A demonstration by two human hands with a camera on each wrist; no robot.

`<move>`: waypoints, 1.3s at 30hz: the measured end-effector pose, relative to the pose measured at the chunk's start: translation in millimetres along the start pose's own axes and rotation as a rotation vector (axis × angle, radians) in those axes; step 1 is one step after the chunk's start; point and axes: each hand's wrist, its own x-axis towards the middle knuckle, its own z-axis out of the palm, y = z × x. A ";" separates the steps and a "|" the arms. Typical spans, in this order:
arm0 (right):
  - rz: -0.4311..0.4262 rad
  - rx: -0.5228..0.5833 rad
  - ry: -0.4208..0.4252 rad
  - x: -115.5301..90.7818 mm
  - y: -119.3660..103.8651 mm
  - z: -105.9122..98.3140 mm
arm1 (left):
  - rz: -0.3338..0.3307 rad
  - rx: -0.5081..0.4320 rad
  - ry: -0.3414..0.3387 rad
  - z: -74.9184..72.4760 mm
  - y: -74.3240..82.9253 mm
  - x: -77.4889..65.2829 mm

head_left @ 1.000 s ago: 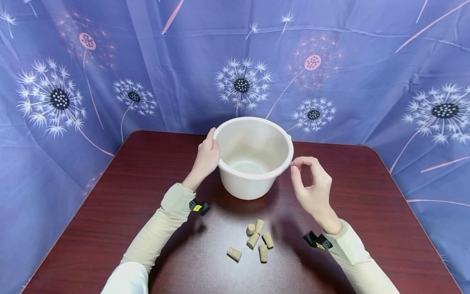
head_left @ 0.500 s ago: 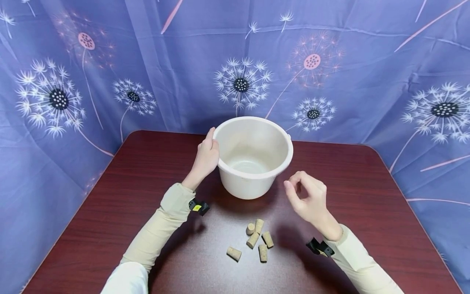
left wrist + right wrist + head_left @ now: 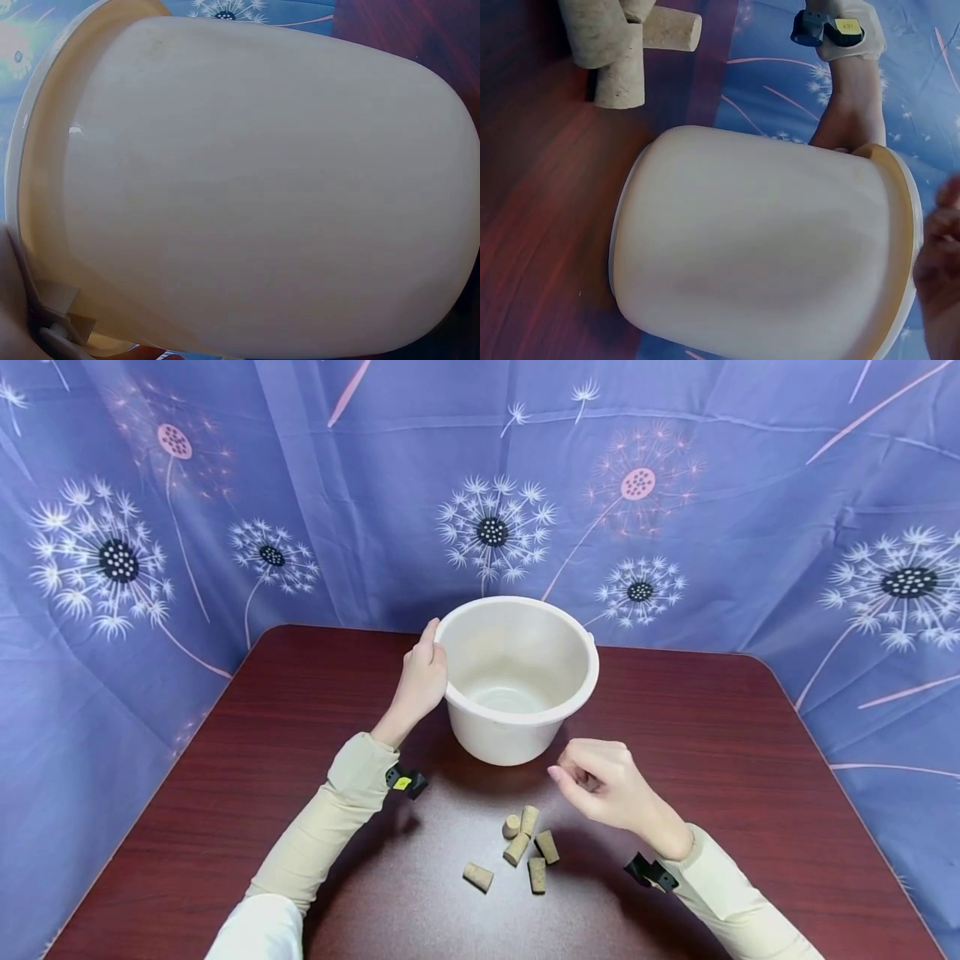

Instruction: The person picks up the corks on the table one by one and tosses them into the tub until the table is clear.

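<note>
A white plastic bucket (image 3: 504,739) stands at the table's back middle, mouth up, with no cork visible inside. My left hand (image 3: 422,685) grips its rim at the left side; in the left wrist view the bucket's wall (image 3: 247,187) fills most of the picture. My right hand (image 3: 611,785) is in front of the bucket, to the right, fingers loosely bent and thumb apart, with nothing visible in it. Several tapered cork stoppers (image 3: 516,849) lie just left of and nearer than that hand. Close up, corks (image 3: 621,75) show in the right wrist view, where my right fingers (image 3: 943,247) are blurred.
The dark red wooden table (image 3: 300,735) has rounded far corners. A blue cloth with dandelion prints (image 3: 360,510) hangs behind it and along both sides. A small black camera is strapped to each wrist.
My right hand has left the bucket's right rim and moved down and left toward the corks, its fingers bending more. My left hand, the bucket and the corks stay in place.
</note>
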 end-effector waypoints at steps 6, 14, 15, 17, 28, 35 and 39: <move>0.055 0.003 -0.228 -4.1 -5.3 3.7 | -0.001 -0.006 0.002 -0.1 -0.3 0.0; 0.120 -0.038 -0.391 -7.6 -9.4 7.4 | 0.000 0.005 0.011 0.6 -0.8 0.4; 0.119 -0.037 -0.401 -8.2 -9.5 8.0 | 0.000 0.005 0.012 0.6 -0.7 0.3; 0.112 -0.034 -0.420 -9.4 -9.4 9.4 | -0.002 0.004 0.012 0.8 -0.5 0.3; 0.121 -0.061 -0.605 -18.8 -8.1 23.0 | 0.003 -0.001 0.000 0.7 -0.8 0.9; 0.142 -0.108 -0.683 -26.6 -7.6 31.0 | 0.007 0.005 0.007 0.8 -1.1 0.9; 0.162 -0.109 -0.714 -29.0 -7.2 34.2 | 0.008 0.001 0.005 0.5 -0.9 0.6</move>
